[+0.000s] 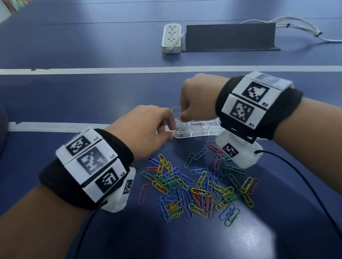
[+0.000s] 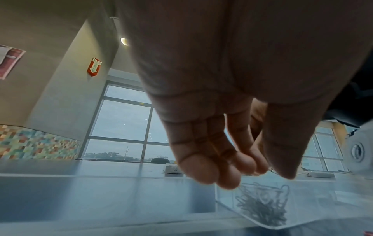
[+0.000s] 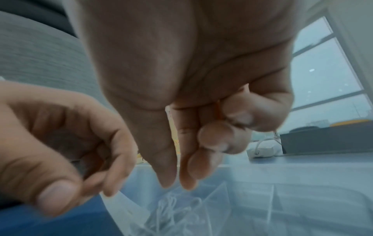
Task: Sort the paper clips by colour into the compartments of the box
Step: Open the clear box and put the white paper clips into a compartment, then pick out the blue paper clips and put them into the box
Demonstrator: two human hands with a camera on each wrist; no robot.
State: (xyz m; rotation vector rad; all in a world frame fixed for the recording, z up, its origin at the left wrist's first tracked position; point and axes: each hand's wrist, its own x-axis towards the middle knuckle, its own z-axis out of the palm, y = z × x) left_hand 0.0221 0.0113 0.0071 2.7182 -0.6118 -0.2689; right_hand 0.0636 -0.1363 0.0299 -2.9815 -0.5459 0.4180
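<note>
Orange clip [image 3: 219,111] tucked as a sliver under curled fingers of right hand [image 1: 198,99], shown by right wrist view only. Left hand [image 1: 144,130] just beside, thumb near fingertips; grip contents impossible to tell. Both over end compartment of clear box [image 1: 206,129] holding pale clips [image 2: 262,206]. Mixed-colour pile [image 1: 196,188] loose on blue desk [image 1: 98,95].
</note>
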